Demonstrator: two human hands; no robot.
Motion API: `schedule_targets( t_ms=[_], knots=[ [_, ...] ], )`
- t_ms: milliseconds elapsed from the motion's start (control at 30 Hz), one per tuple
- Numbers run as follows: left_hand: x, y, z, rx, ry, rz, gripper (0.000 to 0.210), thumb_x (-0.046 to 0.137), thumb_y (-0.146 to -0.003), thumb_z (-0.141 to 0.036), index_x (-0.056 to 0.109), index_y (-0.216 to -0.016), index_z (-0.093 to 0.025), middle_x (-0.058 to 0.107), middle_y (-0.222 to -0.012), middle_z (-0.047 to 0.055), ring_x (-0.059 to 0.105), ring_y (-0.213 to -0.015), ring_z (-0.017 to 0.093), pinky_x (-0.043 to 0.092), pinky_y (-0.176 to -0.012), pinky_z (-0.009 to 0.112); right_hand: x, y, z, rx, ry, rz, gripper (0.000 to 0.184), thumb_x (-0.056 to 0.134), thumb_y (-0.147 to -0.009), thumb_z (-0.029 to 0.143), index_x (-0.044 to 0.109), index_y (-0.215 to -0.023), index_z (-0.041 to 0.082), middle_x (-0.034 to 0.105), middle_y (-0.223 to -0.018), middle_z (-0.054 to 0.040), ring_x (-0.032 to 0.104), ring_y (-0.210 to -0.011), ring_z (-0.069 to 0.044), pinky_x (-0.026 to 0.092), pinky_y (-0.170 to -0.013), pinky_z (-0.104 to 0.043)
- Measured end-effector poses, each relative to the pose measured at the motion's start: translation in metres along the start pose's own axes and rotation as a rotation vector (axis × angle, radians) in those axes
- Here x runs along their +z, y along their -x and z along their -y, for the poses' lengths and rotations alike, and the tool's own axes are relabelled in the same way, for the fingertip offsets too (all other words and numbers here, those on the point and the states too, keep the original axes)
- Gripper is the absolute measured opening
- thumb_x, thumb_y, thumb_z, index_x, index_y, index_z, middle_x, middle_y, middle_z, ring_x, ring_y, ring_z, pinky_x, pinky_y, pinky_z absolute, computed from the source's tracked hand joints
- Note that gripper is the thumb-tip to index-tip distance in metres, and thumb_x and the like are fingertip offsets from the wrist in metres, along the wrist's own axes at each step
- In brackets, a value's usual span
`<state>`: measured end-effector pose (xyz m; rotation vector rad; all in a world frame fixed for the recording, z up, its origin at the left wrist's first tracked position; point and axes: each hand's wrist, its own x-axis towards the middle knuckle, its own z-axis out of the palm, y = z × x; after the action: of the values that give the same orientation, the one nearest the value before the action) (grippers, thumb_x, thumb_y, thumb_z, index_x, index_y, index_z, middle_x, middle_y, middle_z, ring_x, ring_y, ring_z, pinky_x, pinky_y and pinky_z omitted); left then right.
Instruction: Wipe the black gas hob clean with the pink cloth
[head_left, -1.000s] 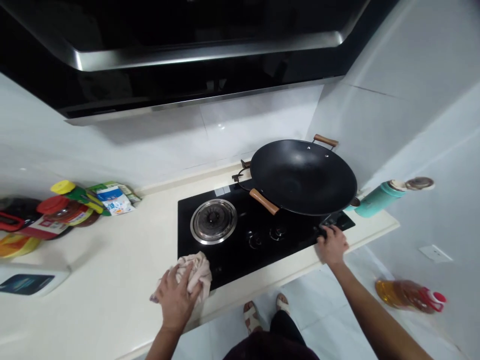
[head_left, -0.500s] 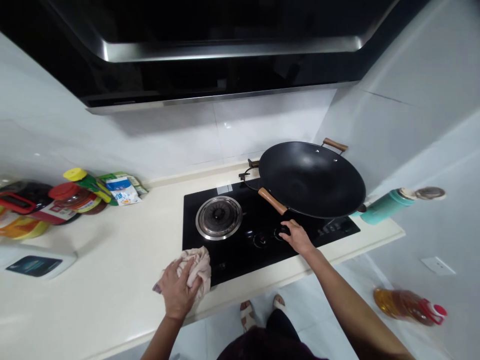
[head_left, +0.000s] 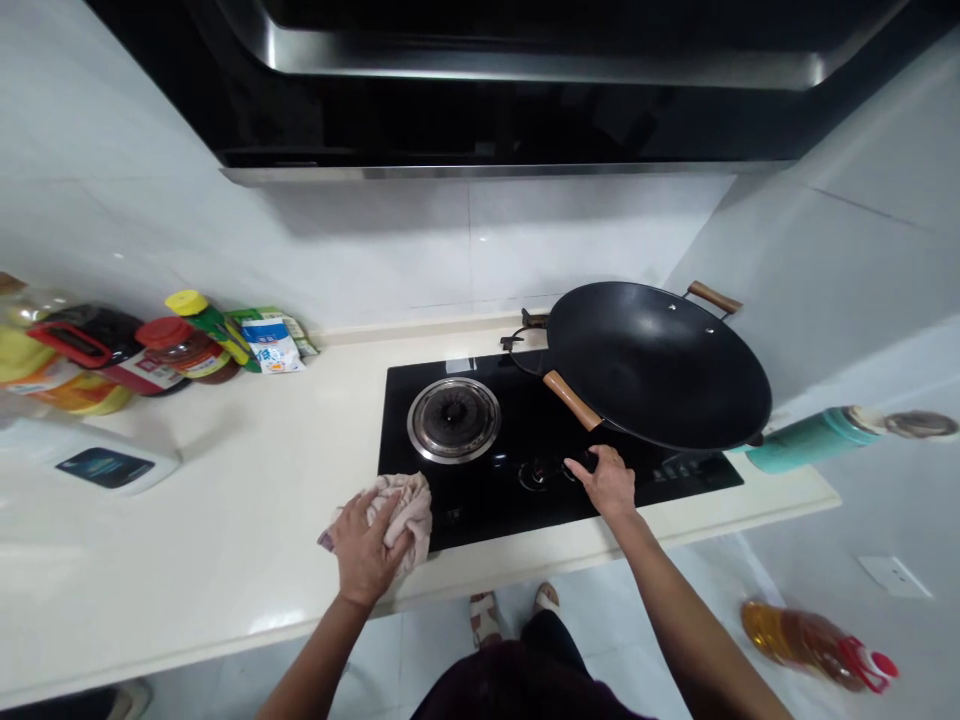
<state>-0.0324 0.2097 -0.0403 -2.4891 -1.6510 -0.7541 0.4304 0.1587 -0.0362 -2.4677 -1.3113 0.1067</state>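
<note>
My left hand (head_left: pixel 367 545) rests over a crumpled pale cloth (head_left: pixel 411 515), fingers bent onto it, at the front left corner of the black glass stove (head_left: pixel 480 520). My right hand (head_left: pixel 607 482) has its thumb and fingers closed around the right stove knob (head_left: pixel 581 464), which they partly cover. Just left of it sits the other knob (head_left: pixel 535 473). A large black wok (head_left: pixel 652 360) with wooden handles stands tilted over the right side of the stove, its near handle (head_left: pixel 572 400) just above my right hand. The left burner (head_left: pixel 454 420) is uncovered.
Several sauce bottles, including a red-lidded jar (head_left: pixel 187 350), and seasoning packets (head_left: pixel 274 345) stand at the counter's back left. A white bottle (head_left: pixel 112 455) is in front. A teal container (head_left: pixel 814 440) stands right of the wok. The range hood (head_left: pixel 487 130) hangs above; an oil bottle (head_left: pixel 810 640) is on the floor.
The view has shifted slightly, moving the scene rightward. My right hand's fingers have closed onto the right knob. My left hand stays on the cloth.
</note>
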Motion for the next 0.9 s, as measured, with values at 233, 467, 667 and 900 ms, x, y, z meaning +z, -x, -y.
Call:
schedule_targets(
  t_ms=[233,467,667,900],
  knots=[
    [0.001,0.002,-0.001,0.029,0.017,-0.031,0.048,0.065,-0.093,-0.047,0.075,-0.136,-0.028,0.06,-0.147,0.017,0.052,-0.134,0.042,0.044,-0.112,0.063,-0.026,0.014,0.014,-0.427,0.04,0.098,0.059,0.076,-0.094,0.039,0.061,-0.15,0.034,0.055,-0.16,-0.0088,0.05,-0.132,-0.036,0.041,-0.1,-0.048],
    [0.001,0.003,-0.003,0.029,-0.003,-0.03,0.047,0.065,-0.094,-0.047,0.075,-0.136,-0.028,0.06,-0.146,0.017,0.052,-0.133,0.042,0.045,-0.11,0.063,-0.026,0.008,0.05,-0.598,0.051,0.25,0.029,0.073,-0.099,0.031,0.073,-0.128,0.028,0.077,-0.118,-0.0079,0.059,-0.112,-0.028,0.032,-0.091,-0.041],
    [0.0,0.002,-0.006,0.027,0.006,-0.037,0.047,0.064,-0.095,-0.048,0.075,-0.137,-0.029,0.06,-0.146,0.016,0.052,-0.135,0.042,0.045,-0.111,0.062,-0.009,0.016,0.064,-0.348,0.209,0.087,0.048,0.066,-0.1,0.065,0.071,-0.094,0.017,0.074,-0.082,-0.0102,0.063,-0.094,-0.03,0.028,-0.089,-0.042],
    [-0.001,0.002,-0.006,-0.016,0.037,0.004,0.049,0.063,-0.094,-0.05,0.074,-0.138,-0.031,0.06,-0.148,0.016,0.051,-0.136,0.041,0.042,-0.115,0.064,-0.01,0.027,0.06,-0.348,0.19,0.056,0.06,0.061,-0.098,0.076,0.073,-0.107,0.018,0.075,-0.096,-0.012,0.061,-0.098,-0.032,0.03,-0.089,-0.042]
  ],
)
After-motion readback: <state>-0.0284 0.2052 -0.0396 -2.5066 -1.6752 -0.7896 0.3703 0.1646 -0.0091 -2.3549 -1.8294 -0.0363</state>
